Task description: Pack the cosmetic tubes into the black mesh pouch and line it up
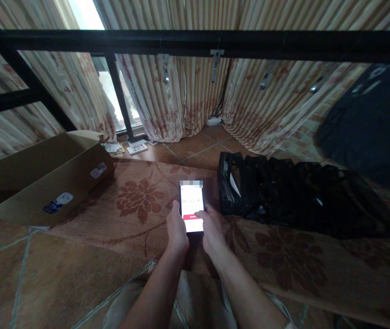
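Note:
Between my two hands is a smartphone (192, 225), upright, its lit white screen showing timer-like digits and a red button. My left hand (177, 228) is closed along the phone's left edge. My right hand (212, 228) grips the right edge, and its thumb lies over the screen at the red button. Beneath the phone spreads a reddish-brown floral rug (140, 196). Just right of my right hand lies a long black mesh fabric item (284, 192) with several sections; I cannot tell its exact kind.
An open cardboard box (78, 178) stands on the left. A black metal bar with hanging clips (217, 64) crosses the view before striped curtains (181, 100). Papers (137, 147) and a white power strip (213, 120) lie on the tiled floor. Dark cloth (369, 132) hangs at right.

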A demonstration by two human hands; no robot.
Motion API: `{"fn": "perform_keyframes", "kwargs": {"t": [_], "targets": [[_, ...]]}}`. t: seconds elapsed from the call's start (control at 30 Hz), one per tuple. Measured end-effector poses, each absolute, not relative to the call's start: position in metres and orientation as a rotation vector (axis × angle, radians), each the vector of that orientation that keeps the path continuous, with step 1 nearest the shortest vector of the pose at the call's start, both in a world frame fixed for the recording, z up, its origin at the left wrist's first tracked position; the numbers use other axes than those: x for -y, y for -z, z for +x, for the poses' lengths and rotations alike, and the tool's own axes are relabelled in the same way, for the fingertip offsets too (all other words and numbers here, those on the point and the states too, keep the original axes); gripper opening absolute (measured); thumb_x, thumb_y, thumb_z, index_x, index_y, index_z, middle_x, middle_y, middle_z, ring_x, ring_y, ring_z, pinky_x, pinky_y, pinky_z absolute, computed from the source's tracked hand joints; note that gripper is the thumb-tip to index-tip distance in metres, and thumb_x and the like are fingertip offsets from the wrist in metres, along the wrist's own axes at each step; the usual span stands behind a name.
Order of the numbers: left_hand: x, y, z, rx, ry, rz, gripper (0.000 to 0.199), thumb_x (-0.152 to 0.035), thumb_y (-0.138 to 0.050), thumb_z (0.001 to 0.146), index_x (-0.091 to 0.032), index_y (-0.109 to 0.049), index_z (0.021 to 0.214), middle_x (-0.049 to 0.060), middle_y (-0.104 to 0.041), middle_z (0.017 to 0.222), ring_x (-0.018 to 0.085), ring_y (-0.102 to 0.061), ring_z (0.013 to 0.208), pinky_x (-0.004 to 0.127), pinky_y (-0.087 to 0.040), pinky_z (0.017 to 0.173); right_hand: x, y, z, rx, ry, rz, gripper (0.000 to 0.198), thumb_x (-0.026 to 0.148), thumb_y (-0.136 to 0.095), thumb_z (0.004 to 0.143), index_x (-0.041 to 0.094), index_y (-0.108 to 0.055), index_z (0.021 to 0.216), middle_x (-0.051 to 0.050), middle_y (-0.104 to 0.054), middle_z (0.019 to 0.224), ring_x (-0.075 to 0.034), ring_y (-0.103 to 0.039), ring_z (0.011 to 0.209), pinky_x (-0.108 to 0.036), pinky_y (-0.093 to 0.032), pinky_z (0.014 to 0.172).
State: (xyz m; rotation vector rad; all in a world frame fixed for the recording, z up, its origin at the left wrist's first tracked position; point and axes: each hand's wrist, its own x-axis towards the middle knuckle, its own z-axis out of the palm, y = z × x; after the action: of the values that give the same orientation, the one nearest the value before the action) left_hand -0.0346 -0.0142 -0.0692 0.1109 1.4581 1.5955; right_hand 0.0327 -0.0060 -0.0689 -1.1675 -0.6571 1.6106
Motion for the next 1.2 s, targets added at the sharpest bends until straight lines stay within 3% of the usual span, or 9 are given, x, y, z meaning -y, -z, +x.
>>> {"fn": "perform_keyframes", "kwargs": {"t": [0.3,0.93,1.2], "targets": [[0.0150,0.0720,-0.0352,-1.478,-1.592,0.137,0.040,-0.044,-0.051,0.091,-0.009,-0.071,0.092,0.010,-0.074,0.080,0.021,-0.071,0.062,0.028,-0.054,0.055,0.0064,0.0660,0.0331,0.657,-1.617,-1.151,0.036,0.020,-0.055,0.053,0.019,-0.065,0.088,0.002,-0.072,0.067,-0.020,-0.066,0.062,-0.028,-0.051,0.058],[0.0138,0.0768,-0.0355,-1.444,-1.606,0.142,0.041,-0.046,-0.053,0.089,-0.009,-0.071,0.093,0.011,-0.075,0.082,0.022,-0.071,0.064,0.031,-0.056,0.060,0.0068,0.0649,0.0318,0.644,-1.604,-1.160,0.035,0.019,-0.054,0.052,0.020,-0.064,0.085,0.003,-0.070,0.061,-0.021,-0.067,0.061,-0.030,-0.052,0.061],[0.0129,0.0792,-0.0366,-1.443,-1.594,0.102,0.041,-0.046,-0.053,0.089,-0.009,-0.071,0.096,0.011,-0.075,0.081,0.022,-0.072,0.064,0.032,-0.057,0.063,0.0066,0.0640,0.0319,0.673,-1.583,-1.157,0.032,0.019,-0.054,0.053,0.020,-0.064,0.084,0.002,-0.071,0.064,-0.022,-0.069,0.071,-0.029,-0.052,0.063]]}}
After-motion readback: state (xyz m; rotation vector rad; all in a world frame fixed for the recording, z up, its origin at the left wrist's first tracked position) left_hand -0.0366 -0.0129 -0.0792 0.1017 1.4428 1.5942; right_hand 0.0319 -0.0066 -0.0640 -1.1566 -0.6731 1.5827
